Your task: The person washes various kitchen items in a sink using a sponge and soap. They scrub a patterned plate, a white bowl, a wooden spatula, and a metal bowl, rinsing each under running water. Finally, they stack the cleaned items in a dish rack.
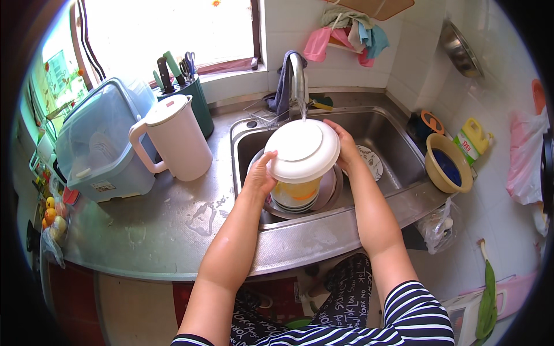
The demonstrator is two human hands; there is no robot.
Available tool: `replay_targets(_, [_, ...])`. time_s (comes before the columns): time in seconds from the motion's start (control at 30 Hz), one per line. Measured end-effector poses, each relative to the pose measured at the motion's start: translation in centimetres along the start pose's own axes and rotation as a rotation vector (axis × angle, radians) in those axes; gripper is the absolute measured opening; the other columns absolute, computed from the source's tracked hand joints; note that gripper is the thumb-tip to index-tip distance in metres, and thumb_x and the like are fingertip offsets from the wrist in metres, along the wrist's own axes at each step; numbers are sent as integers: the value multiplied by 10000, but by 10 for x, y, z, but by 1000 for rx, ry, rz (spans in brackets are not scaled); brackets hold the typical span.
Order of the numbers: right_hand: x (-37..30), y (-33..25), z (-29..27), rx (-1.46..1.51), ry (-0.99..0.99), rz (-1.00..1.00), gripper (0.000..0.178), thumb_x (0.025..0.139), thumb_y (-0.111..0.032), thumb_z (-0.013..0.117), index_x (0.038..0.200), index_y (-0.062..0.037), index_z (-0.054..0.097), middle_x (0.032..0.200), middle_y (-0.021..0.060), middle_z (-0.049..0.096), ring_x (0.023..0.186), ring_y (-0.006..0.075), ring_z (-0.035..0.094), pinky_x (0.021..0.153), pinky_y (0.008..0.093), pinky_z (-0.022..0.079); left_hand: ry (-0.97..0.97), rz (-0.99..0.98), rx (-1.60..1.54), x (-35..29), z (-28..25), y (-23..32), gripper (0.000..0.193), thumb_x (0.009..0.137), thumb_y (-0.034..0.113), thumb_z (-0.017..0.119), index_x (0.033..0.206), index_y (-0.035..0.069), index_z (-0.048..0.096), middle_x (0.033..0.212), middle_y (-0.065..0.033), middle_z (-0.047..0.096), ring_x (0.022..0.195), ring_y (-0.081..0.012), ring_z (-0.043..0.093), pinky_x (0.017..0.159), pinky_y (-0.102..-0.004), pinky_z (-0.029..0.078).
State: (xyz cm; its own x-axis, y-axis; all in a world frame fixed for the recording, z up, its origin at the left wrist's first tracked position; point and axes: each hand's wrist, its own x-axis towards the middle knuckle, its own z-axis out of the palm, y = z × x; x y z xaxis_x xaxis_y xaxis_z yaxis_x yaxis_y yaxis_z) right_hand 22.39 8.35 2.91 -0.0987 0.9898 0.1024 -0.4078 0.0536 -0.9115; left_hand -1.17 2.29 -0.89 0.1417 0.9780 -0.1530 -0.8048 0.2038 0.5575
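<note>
A white plate (294, 141), its raised round base facing up, is held between my two hands under the running tap (298, 81). My left hand (262, 175) grips its left edge, thumb on top. My right hand (343, 144) closes round the right edge; some of its fingers are hidden beneath. Water falls onto the far rim. Whether more than one plate is in my hands I cannot tell. Below it, a yellow-orange vessel (300, 189) and several stacked dishes (295, 207) show in a metal basin (332, 196) inside the sink (398, 155).
To the right in the sink lies a patterned plate (369, 161). A pink jug (178, 138), a knife block (196, 104) and a blue dish box (109, 167) stand on the left counter. On the right are a beige bowl (447, 164) and a yellow bottle (473, 138).
</note>
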Motion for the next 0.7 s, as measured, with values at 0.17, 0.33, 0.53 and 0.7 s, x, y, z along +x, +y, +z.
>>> replay_targets(0.17, [8,9,-18,110,-59,224,291,984,-175,549,1214,3,570,1091,108,660,951,172,650,832,314,550,91,234,275,2,-9,-2,451,838,159,703,1216,-15,527,1166,-120,606,1064,-230,606,902,-387,516])
replay_targets(0.33, [4,19,-1,-93,-96,35,372,961,-214,610,1254,6,546,1130,76,635,977,129,616,824,283,520,240,254,345,6,-9,-6,519,926,367,643,1233,-39,540,1168,-144,636,1044,-242,629,899,-373,519])
replay_targets(0.53, [-11,5,18,-201,-333,-40,753,839,-154,739,1442,27,326,1363,141,502,1228,190,509,1038,323,417,314,232,256,11,-14,-2,652,939,508,575,1270,-51,528,1222,-161,629,1083,-257,630,956,-391,502])
replay_targets(0.7, [-18,-4,18,-500,-455,-81,1115,709,-199,840,1524,32,116,1528,187,302,1406,244,316,1156,346,240,358,219,139,9,-9,-3,645,939,499,580,1209,-86,550,1189,-168,641,1057,-246,642,932,-366,515])
